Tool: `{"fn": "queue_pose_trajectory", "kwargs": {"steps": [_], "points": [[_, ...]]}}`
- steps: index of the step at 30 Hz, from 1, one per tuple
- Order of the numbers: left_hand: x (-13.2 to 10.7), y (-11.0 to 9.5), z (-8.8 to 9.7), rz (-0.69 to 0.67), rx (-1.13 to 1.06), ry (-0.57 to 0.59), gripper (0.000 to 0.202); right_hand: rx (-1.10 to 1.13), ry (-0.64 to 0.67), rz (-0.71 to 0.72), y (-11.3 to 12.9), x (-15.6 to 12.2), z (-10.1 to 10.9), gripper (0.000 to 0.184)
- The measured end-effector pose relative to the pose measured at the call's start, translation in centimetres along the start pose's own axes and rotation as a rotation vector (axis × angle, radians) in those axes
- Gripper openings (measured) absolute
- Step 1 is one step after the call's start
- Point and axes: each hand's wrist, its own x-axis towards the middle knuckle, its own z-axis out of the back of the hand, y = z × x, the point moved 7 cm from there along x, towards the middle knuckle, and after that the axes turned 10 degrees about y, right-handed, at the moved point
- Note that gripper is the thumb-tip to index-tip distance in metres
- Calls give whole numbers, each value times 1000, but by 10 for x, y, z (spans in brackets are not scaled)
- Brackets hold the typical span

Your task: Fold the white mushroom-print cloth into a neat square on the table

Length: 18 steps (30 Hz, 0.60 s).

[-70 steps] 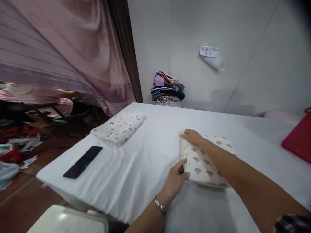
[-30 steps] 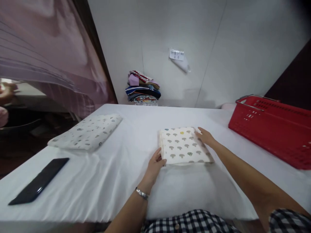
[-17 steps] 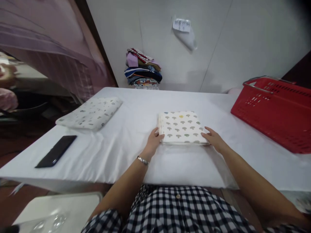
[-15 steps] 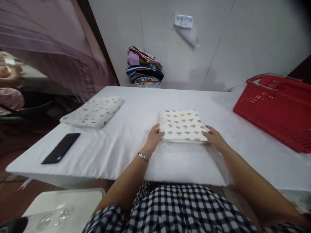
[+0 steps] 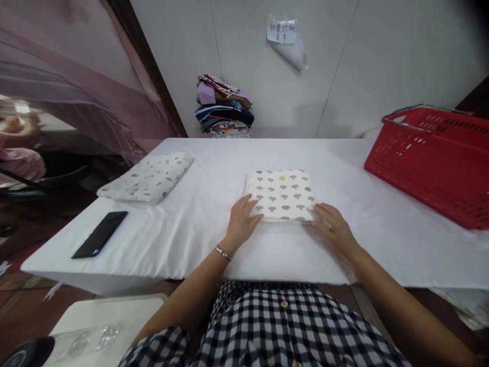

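Observation:
A folded white cloth printed with grey mushrooms and a few coloured ones lies flat on the white-covered table in front of me. At its near left corner, my left hand touches the edge with fingers stretched out and thumb apart. Across from it, my right hand rests against the near right corner, fingers extended and thumb low beside the edge. Neither hand is closed round the cloth. To the left lies a second folded white cloth with a small scattered print.
A black phone lies near the left edge of the table. On the right stands a red basket. Folded clothes are piled by the wall. Another person sits at far left. A white stool is below the table.
Both hands have shifted slightly along the near corners of the mushroom cloth, the left fingers now further over its edge. The cloth stays folded. The camera view has shifted a little.

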Motion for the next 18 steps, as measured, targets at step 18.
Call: {"fn": "queue_pose_trajectory", "kwargs": {"steps": [18], "points": [[7,-31,-27,-426,256,283,45,-379,211,314,51,35,-42,45]]}}
